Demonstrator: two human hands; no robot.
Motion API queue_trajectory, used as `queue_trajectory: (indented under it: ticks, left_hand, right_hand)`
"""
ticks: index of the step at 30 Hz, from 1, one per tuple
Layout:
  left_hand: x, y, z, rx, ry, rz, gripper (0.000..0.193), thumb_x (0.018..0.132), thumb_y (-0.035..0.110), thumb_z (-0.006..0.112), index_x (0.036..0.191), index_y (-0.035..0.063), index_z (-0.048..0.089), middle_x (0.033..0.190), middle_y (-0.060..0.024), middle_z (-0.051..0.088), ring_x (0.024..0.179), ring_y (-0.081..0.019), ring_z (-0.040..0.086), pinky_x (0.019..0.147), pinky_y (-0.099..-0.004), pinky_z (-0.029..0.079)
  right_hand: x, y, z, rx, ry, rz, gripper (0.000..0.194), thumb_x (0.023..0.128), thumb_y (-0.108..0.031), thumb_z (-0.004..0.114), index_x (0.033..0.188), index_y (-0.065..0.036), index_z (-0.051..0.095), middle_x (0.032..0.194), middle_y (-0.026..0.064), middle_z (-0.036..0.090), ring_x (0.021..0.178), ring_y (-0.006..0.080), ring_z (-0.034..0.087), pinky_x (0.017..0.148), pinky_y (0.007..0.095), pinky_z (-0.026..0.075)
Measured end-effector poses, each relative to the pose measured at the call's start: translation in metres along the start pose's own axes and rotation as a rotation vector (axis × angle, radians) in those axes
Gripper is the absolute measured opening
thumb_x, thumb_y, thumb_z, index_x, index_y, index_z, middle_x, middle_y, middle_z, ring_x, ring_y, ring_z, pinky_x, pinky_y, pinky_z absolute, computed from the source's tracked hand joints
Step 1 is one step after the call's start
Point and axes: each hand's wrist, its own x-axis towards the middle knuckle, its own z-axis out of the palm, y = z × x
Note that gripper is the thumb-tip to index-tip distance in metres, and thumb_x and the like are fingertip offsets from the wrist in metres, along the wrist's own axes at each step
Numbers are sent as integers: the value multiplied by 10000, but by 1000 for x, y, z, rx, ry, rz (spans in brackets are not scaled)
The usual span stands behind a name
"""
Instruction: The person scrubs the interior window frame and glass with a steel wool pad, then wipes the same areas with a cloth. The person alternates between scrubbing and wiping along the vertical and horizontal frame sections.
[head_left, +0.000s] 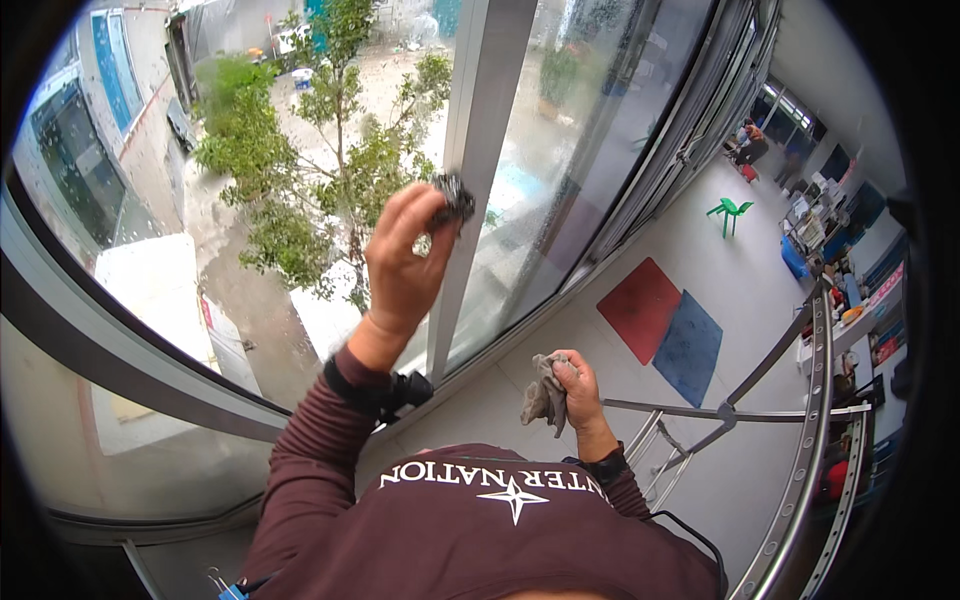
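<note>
My left hand is raised and pinches a dark, shiny wad, probably a steel-wool scourer, between thumb and fingertips. The wad is in front of the upright grey metal window frame; I cannot tell whether it touches. Lower down to the right, a crumpled grey-brown rag hangs from the fist of my right hand. Water drops and streaks mark the window pane beside the frame. Both my wrists wear black bands, the left with a dark device attached.
At my right stands a metal rack with perforated rails and crossing bars. A red mat and a blue mat overlap on the floor. Farther off are a green plastic stool, cluttered shelving and another person.
</note>
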Motion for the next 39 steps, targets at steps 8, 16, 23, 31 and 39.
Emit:
queue_trajectory:
  ticks: [8, 16, 23, 31, 39]
  left_hand:
    - [32, -26, 28, -67, 9, -194, 253, 827, 12, 650, 1080, 16, 633, 1063, -127, 619, 796, -197, 648, 694, -282, 534]
    - [24, -23, 35, 4, -23, -187, 255, 792, -3, 709, 1041, 17, 660, 1063, -117, 640, 914, -178, 646, 764, -263, 554]
    - [58, -30, 37, 86, 10, -86, 200, 783, 26, 710, 980, 28, 680, 948, -101, 675, 772, -190, 659, 667, -281, 534]
    - [51, -20, 38, 266, -1, 52, 192, 820, 38, 664, 1013, 37, 672, 1023, -154, 670, 873, -300, 676, 755, -346, 550]
    - [17, -12, 37, 154, 10, 128, 203, 808, 9, 675, 1010, 23, 675, 1054, -185, 671, 946, -307, 675, 800, -341, 555]
  right_hand:
    - [88, -88, 108, -917, -149, -682, 617, 781, -166, 654, 1323, -32, 389, 1179, 159, 526, 942, 263, 592, 814, 352, 492]
    - [119, -103, 148, -1160, 66, -757, 570, 748, -240, 708, 1221, -85, 431, 887, 141, 593, 826, 361, 618, 749, 421, 498]
    - [116, -119, 145, -1302, -31, -600, 631, 768, -403, 715, 1161, -9, 419, 1009, 234, 615, 936, 412, 617, 807, 455, 501]
    - [117, -119, 150, -1290, 21, -656, 635, 766, -356, 720, 1203, -11, 415, 991, 242, 624, 927, 422, 622, 829, 464, 504]
    - [117, -117, 149, -1270, 29, -665, 607, 761, -337, 728, 1158, -2, 413, 946, 238, 632, 890, 440, 614, 787, 464, 499]
